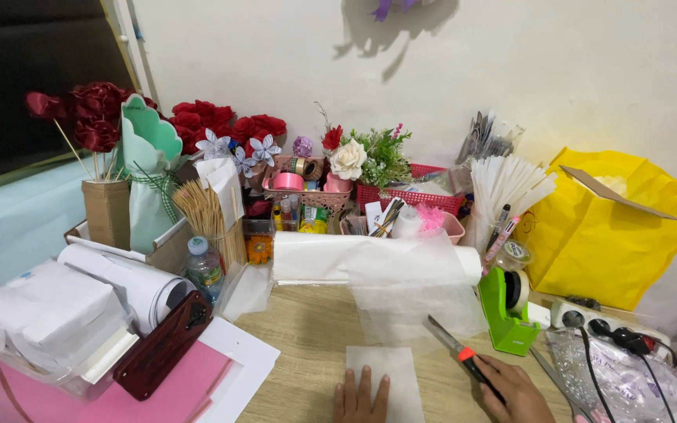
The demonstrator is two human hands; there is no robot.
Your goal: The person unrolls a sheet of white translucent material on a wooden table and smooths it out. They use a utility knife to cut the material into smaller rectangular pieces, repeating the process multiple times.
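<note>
- Left hand (362, 398) flat, fingers spread, pressing on a small cut sheet (385, 376) of thin white tissue at the near table edge. Not gripping, just pinning it.
- Right hand (515, 389) closed around the handle of a cutter (457, 347): orange collar, blade out, tip pointing up-left toward the roll's loose end.
- Roll (370, 258) of the same translucent material lies across the table (307, 329), a flap (413, 301) pulled toward the person and hanging over the wood.
- Done, as far as visible: one rectangular piece is separated from the roll and lies apart from the flap, just below it.
- Left, my read: the flap is pulled out, uncut, with the blade at its lower right edge, so more cutting looks likely. Can't tell how many pieces are wanted; only one shows.
- Nearby: green tape dispenser (507, 309) right of the blade, scissors (562, 384) beside the right hand, pink paper (190, 384) at left. None touched.
</note>
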